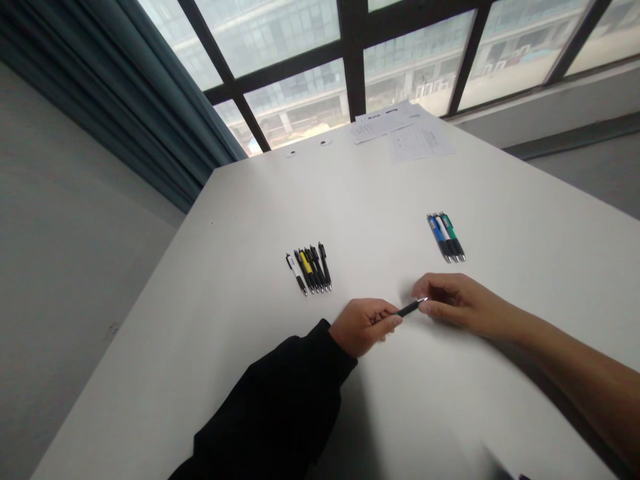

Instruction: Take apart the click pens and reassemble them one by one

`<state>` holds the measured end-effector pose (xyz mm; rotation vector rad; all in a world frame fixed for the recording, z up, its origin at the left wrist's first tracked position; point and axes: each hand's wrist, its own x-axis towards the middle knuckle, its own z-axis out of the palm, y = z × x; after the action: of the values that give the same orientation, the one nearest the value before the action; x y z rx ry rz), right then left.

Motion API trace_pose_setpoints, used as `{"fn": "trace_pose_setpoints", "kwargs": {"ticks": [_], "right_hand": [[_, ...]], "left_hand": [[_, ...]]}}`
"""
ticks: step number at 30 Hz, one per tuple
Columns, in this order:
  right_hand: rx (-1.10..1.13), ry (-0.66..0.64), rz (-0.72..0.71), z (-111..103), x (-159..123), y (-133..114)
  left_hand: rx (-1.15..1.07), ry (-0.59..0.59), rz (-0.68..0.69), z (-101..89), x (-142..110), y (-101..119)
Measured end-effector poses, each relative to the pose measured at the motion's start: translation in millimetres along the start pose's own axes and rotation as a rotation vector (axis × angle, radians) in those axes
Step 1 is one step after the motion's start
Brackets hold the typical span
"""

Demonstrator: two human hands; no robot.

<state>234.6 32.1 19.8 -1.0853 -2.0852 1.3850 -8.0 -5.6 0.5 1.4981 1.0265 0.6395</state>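
My left hand (363, 325), in a black sleeve, is closed round a dark pen (411, 307) that juts out to the right. My right hand (453, 301), bare-armed, pinches the same pen at its silver tip. Both hands hover just above the white table (240, 333) near its middle. A row of several pens (310, 268), black, yellow and white, lies to the upper left of my left hand. Three pens (447, 237), blue, white and green, lie side by side above my right hand.
Printed paper sheets (400, 130) lie at the table's far edge by the window. Two small round things (307, 148) sit near that edge. A blue curtain (150, 100) hangs at the left. A dark object (500, 467) shows at the bottom right.
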Motion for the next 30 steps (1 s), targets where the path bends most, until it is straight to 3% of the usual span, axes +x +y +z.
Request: {"fn": "trace_pose_setpoints", "kwargs": {"ticks": [11,17,22,30], "right_hand": [[-0.062,-0.027,-0.039,-1.0,-1.2,-4.3],[-0.213,-0.097,-0.049,-1.3,-1.9,-2.1],[-0.17,-0.081,-0.071,-2.1,-2.1,-5.9],[-0.216,-0.124,-0.042,1.9,1.2,-7.1]], "left_hand": [[0.008,0.0,0.0,0.6,0.4,0.7],[0.072,0.012,0.058,1.4,-0.3,1.5],[0.049,0.003,0.046,1.1,-0.1,-0.3],[0.201,0.019,0.13,-0.7,-1.2,0.4]]}}
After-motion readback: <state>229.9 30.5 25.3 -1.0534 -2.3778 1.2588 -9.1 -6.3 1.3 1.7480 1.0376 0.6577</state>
